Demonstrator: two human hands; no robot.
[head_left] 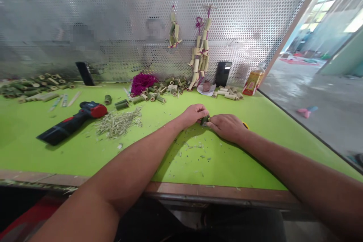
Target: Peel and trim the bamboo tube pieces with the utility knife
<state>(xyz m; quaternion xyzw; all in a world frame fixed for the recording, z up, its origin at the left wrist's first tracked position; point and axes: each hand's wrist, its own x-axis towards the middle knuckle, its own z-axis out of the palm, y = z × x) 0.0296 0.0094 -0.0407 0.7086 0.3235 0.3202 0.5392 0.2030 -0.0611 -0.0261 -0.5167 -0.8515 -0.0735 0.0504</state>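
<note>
My left hand (195,115) is closed, its thumb and fingers pinching a short green bamboo piece (204,120) just above the table. Opposite it, my right hand (228,126) is wrapped round a yellow-and-black tool (245,125), whose end sticks out behind the palm. A bit of yellow also shows at the right fingertips, against the bamboo. The rest of the tool is covered by the hand, so its kind is hidden. Small green shavings (195,146) lie scattered on the table below both hands.
On the green table (244,172) lie a cordless power tool (75,121), a heap of pale shavings (120,123), purple string (143,83) and cut bamboo (36,86). A phone (223,74) and a bottle (253,80) stand behind. Strung bamboo figures (203,51) hang on the perforated metal screen (119,15).
</note>
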